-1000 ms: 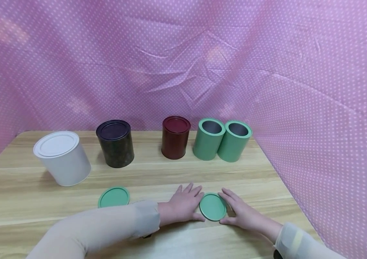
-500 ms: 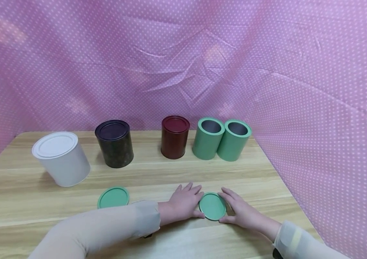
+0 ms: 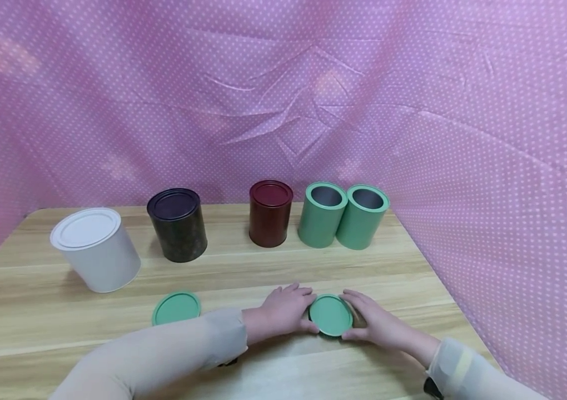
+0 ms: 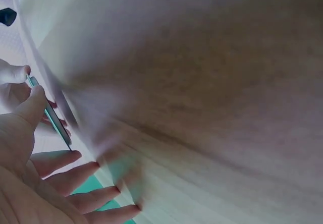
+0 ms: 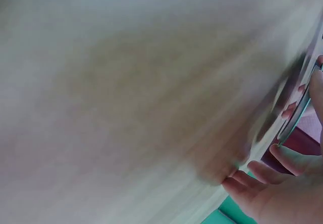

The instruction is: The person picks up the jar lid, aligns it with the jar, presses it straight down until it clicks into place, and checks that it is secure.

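Between my two hands is a round green lid (image 3: 331,315), pinched at its rim from both sides. My left hand (image 3: 285,312) grips the left edge between thumb and fingers. On the right edge, the thumb and fingers of my right hand (image 3: 378,323) do the same. The left wrist view shows the lid (image 4: 56,123) nearly edge-on, raised a little off the tabletop. In the right wrist view its edge (image 5: 299,114) is likewise above the wood. A second green lid (image 3: 177,307) lies flat to the left, partly covered by my left sleeve.
Two lidless green cans (image 3: 322,216) (image 3: 361,219) stand side by side at the back right. Left of them are a dark red can (image 3: 270,216), a black can (image 3: 179,228) and a white can (image 3: 100,250), all lidded. A pink dotted cloth (image 3: 283,100) encloses the wooden table (image 3: 243,278).
Both hands have closed more firmly on the lid's rim and raised it slightly from the table. The cans and the other lid have stayed in place.
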Tool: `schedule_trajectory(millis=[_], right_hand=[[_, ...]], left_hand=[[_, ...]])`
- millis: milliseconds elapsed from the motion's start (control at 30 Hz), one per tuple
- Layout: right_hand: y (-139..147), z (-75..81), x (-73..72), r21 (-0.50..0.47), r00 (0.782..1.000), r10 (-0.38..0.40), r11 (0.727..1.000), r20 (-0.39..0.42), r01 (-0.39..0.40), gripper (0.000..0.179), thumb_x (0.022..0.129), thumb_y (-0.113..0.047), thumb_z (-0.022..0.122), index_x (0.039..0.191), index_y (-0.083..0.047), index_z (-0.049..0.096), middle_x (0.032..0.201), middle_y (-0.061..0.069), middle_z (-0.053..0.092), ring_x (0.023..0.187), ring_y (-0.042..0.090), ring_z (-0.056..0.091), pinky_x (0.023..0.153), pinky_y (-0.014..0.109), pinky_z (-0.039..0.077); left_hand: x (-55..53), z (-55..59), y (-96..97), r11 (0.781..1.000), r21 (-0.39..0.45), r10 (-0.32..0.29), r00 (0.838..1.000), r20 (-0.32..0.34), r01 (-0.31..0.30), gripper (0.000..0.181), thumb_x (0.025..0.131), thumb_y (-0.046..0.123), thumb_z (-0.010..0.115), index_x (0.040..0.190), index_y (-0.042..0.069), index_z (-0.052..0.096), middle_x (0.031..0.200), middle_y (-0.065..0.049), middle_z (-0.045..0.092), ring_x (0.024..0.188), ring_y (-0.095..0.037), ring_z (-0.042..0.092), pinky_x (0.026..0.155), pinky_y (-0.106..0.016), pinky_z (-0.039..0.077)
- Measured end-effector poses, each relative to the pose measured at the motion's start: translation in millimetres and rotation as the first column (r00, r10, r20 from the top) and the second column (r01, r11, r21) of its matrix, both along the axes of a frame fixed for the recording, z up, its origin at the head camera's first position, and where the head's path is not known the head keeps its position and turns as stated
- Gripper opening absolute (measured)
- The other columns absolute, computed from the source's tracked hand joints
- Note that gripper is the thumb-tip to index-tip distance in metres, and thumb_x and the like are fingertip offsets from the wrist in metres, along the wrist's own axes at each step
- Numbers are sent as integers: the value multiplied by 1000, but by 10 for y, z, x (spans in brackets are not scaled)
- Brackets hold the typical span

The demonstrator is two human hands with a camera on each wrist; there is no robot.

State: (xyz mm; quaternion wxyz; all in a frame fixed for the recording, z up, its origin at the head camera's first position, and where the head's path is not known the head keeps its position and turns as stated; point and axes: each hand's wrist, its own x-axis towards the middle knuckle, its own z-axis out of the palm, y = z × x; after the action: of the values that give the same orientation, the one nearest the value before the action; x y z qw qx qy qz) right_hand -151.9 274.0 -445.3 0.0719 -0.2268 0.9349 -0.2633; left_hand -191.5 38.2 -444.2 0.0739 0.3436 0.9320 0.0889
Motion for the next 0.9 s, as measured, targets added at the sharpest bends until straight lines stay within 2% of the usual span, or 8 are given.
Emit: schedule_trajectory(millis=[133,200,267,367,433,600,700,900], right_hand=[[-2,27,-37,-8,1000,4,1000,-26,-4,81,78,-35,78,136,9,44,138,33,45,128,51,42,105,63,34],[-2,44,-54,-14,999,12,1000,-48,-12,80,78,-34,78,135,10,44,136,32,47,127,50,44,105,63,35],[-1,60,-70,-19,998,18,1000,-64,-20,79,78,-33,78,135,11,44,134,31,49,125,49,46,104,62,36],[-2,77,-91,-35,998,22,999,-64,-24,79,79,-32,78,135,11,43,134,30,50,125,47,47,104,60,37],[-6,82,-112,-51,998,18,998,-57,-21,78,79,-31,77,136,10,43,134,28,51,125,46,48,104,59,37],[-25,101,-182,-98,999,-11,995,-52,6,75,79,-27,78,137,7,44,134,25,53,126,44,48,104,59,38],[-28,125,-227,-111,998,-29,994,-47,24,75,80,-27,78,138,6,43,135,25,52,126,45,47,103,60,40],[-22,172,-333,-172,999,-42,984,9,43,75,83,-25,75,141,7,39,139,27,48,125,48,48,100,58,44]], left_hand=[[-57,21,-43,997,69,-32,999,-7,33,63,79,56,71,128,18,61,130,2,63,120,-25,59,89,-44,53],[-96,23,-61,993,108,-56,998,-11,56,54,79,54,72,118,19,64,119,4,67,108,-18,63,79,-36,55],[-133,29,-74,987,138,-81,997,-7,81,43,79,52,73,106,20,64,105,6,68,93,-11,62,68,-30,53],[-183,41,-86,980,171,-102,995,1,100,37,79,51,74,96,21,61,91,7,65,84,-8,58,65,-26,50],[-209,55,-94,977,189,-98,995,7,95,38,79,50,74,101,20,64,92,6,66,86,-8,59,69,-27,51],[-272,92,-120,965,249,-90,996,26,80,55,80,46,75,126,18,63,116,4,68,110,-13,63,91,-32,53],[-314,128,-144,953,293,-99,994,53,79,60,81,43,75,133,17,59,126,2,65,118,-16,60,99,-34,50],[-400,168,-188,919,394,-56,995,88,17,70,81,42,75,139,9,53,139,-6,57,129,-22,53,108,-40,43]])
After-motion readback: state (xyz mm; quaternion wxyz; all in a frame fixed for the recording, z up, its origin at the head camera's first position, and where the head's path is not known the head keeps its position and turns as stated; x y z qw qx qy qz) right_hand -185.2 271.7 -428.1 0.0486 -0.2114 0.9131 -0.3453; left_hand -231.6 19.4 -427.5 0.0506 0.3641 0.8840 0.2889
